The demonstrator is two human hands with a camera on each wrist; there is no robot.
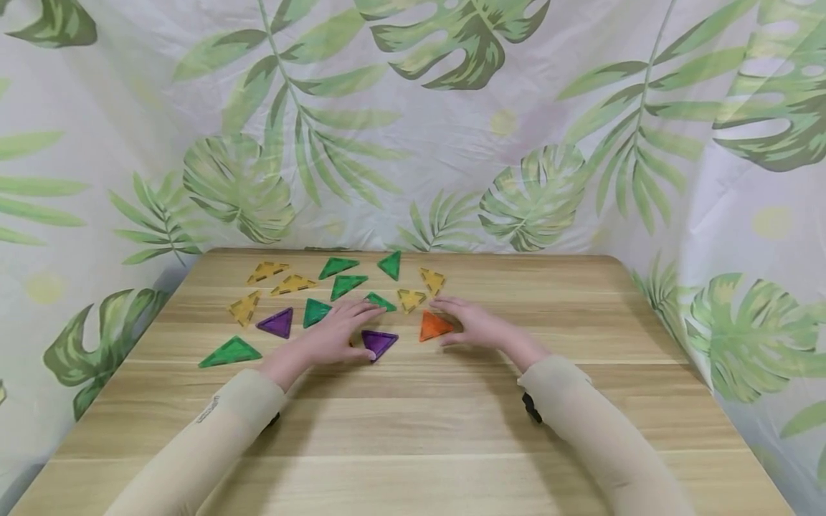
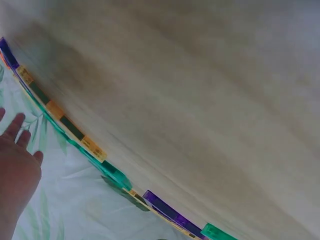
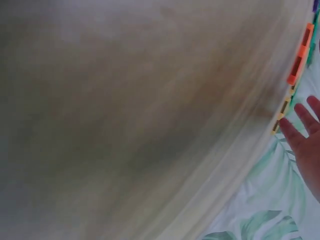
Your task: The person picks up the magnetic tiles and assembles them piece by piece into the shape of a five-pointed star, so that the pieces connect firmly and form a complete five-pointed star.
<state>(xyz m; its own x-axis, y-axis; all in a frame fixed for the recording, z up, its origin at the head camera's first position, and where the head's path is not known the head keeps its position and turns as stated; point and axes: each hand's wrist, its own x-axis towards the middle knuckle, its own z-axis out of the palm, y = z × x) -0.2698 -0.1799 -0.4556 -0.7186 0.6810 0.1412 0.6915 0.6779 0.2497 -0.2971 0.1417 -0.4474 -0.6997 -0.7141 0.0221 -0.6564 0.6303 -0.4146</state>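
Fingers extended, my left hand (image 1: 335,333) is over the left-middle group of flat triangular tiles. Its thumb tip meets the edge of a purple triangle (image 1: 381,344); I cannot tell whether it presses. Partly behind that hand are a green triangle (image 1: 315,312) and another green triangle (image 1: 382,302). A sliver of orange shows below its fingers. My right hand (image 1: 476,326) lies just right of an orange triangle (image 1: 435,326), thumb and fingers spread near its side. Both hands look relaxed in the wrist views, the left hand (image 2: 17,172) and the right hand (image 3: 307,147), gripping nothing.
Around them on the wooden table (image 1: 413,444) lie yellow triangles (image 1: 293,284), more green triangles (image 1: 338,266), a purple triangle (image 1: 276,323) and a green triangle (image 1: 231,352) at the left. A leaf-patterned cloth (image 1: 452,129) hangs behind the table's far edge.
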